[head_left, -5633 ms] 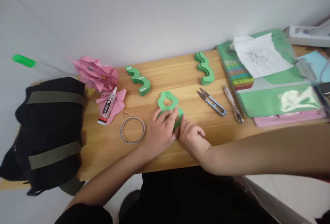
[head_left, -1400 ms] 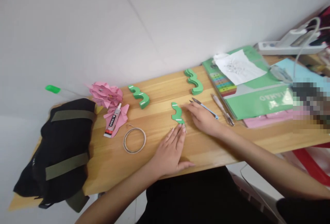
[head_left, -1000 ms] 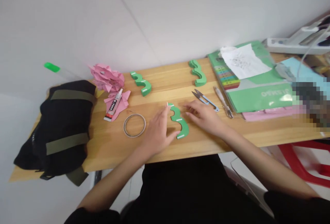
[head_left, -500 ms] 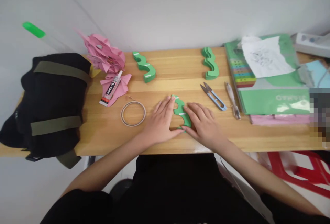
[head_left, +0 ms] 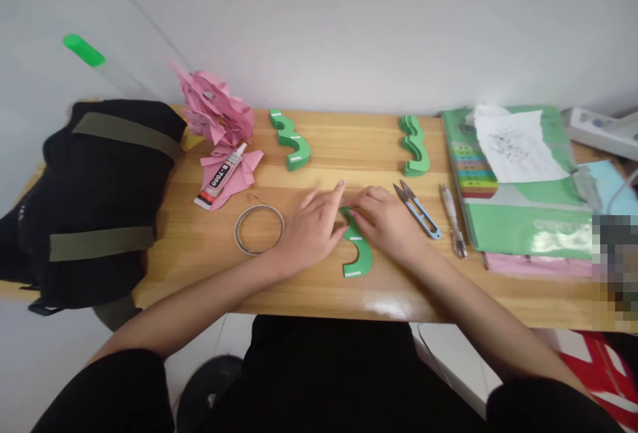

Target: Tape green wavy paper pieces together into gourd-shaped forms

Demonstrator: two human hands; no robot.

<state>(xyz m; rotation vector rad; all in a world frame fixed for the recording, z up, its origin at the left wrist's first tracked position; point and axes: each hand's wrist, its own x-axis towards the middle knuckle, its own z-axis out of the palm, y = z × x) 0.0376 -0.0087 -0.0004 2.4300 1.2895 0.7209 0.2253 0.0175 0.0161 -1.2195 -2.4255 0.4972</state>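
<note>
A green wavy piece [head_left: 363, 257] with white strips lies on the wooden table in front of me. My left hand [head_left: 312, 230] is at its upper left edge, index finger stretched out and thumb touching the piece. At its upper right, my right hand [head_left: 383, 217] has curled fingers pinching the top end, which the fingertips partly hide. Further back lie two stacks of similar green pieces, one at centre left [head_left: 298, 153] and one at centre right [head_left: 419, 157]. A roll of tape [head_left: 238, 230] lies left of my left hand.
Blue-handled snips [head_left: 423, 217] and a pen [head_left: 453, 220] lie on the right, beside a green folder [head_left: 528, 220] under a crumpled paper [head_left: 518, 147]. On the left are a glue tube [head_left: 219, 177], pink cutouts [head_left: 219, 107] and a black bag [head_left: 114, 187].
Both hands have moved to the upper end of the green piece, uncovering its lower end. My left index finger has lifted and my right fingers have curled in. The camera view has shifted slightly.
</note>
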